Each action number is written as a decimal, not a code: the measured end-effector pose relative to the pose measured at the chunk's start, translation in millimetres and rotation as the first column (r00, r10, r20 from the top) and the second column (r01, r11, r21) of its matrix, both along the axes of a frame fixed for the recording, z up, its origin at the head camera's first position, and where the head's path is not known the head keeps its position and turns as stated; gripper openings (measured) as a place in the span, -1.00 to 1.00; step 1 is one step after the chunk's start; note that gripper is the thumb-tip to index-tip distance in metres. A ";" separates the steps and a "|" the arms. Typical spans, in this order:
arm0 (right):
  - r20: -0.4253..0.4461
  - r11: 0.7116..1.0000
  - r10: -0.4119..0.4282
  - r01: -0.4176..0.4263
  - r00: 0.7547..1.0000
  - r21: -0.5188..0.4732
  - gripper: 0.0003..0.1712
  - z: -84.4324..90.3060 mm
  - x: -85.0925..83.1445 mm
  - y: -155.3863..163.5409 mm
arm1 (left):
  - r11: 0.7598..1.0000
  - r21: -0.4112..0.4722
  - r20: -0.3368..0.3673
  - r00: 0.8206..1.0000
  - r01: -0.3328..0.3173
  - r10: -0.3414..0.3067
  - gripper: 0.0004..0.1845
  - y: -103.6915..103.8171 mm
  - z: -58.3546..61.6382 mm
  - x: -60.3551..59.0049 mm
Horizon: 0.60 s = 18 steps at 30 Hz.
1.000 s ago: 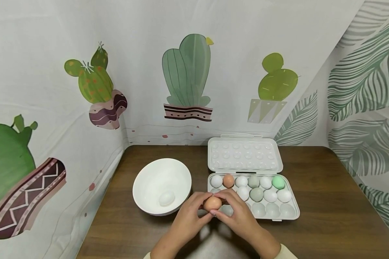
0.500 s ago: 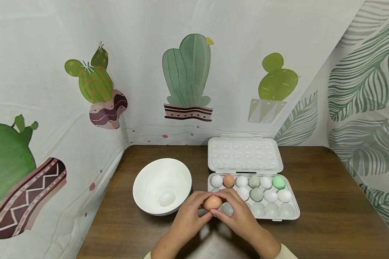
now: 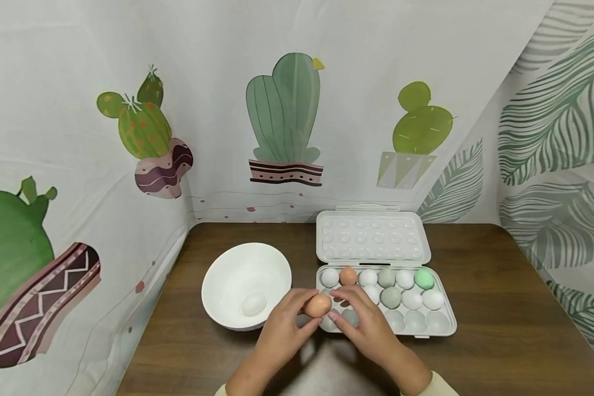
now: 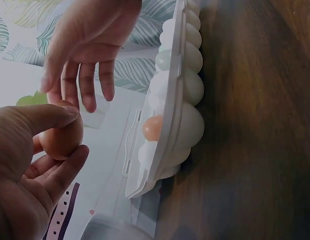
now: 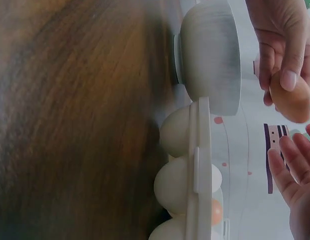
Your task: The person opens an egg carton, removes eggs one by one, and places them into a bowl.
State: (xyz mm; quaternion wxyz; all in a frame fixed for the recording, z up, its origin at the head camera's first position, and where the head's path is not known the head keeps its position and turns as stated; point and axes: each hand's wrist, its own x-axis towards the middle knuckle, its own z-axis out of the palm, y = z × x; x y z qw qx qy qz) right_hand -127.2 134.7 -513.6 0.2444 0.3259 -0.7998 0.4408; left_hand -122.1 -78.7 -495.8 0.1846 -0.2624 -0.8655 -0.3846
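Note:
My left hand [image 3: 283, 329] pinches a brown egg [image 3: 318, 306] between thumb and fingers, above the front left of the egg box. Close on the egg's right is my right hand [image 3: 368, 325], holding nothing, its fingers spread and loosely bent. The right wrist view shows a gap between that hand's fingers [image 5: 296, 159] and the egg. Below and behind both hands lies the white egg box [image 3: 449, 328], lid raised, with white, brown, grey-green and bright green eggs in its rear rows. Several front cups hold nothing; my right hand hides some cups.
Left of the box stands a white bowl [image 3: 227, 275] with one white egg [image 3: 254, 303] inside. The opened lid [image 3: 373, 236] lies back toward the cactus-printed cloth [image 3: 218, 110]. Brown wooden table [image 3: 495, 308] extends to the right.
Both hands were holding the brown egg before. My right hand has let go and drawn slightly right, while the left hand has shifted a little left and up with the egg.

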 end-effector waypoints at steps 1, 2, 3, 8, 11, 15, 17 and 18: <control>0.000 1.000 -0.003 0.003 1.000 0.002 -0.48 0.3 -0.2 0.9 | 1.000 0.001 -0.004 1.000 -0.004 0.004 -0.45 -1.1 0.5 -0.3; 0.004 1.000 -0.006 0.006 1.000 0.004 -0.48 0.6 -0.3 1.8 | 1.000 0.001 -0.007 1.000 -0.008 0.008 -0.45 -2.1 1.1 -0.6; 0.005 1.000 -0.012 0.012 1.000 0.007 -0.49 0.7 -0.6 2.8 | 1.000 0.000 -0.010 1.000 -0.012 0.012 -0.45 -3.1 1.6 -1.0; 0.024 0.998 -0.046 0.045 0.999 0.040 -0.51 -0.5 -2.5 8.8 | 0.999 -0.007 -0.012 0.999 -0.039 0.039 -0.40 -8.2 2.7 -3.8; 0.024 0.996 -0.069 0.068 0.997 0.064 -0.51 -2.7 -3.7 13.0 | 0.999 -0.002 -0.023 0.999 -0.049 0.049 -0.39 -11.0 2.2 -5.9; 0.029 0.993 -0.088 0.085 0.996 0.083 -0.51 -5.5 -4.8 17.9 | 0.997 0.008 -0.009 0.997 -0.075 0.075 -0.40 -15.1 3.7 -8.5; 0.032 0.992 -0.094 0.091 0.995 0.089 -0.51 -6.6 -5.4 20.2 | 0.995 0.014 0.012 0.995 -0.096 0.096 -0.40 -17.6 5.6 -9.7; 0.031 0.991 -0.096 0.093 0.995 0.091 -0.50 -7.1 -5.6 21.3 | 0.994 0.014 0.018 0.994 -0.107 0.107 -0.40 -18.9 6.5 -10.4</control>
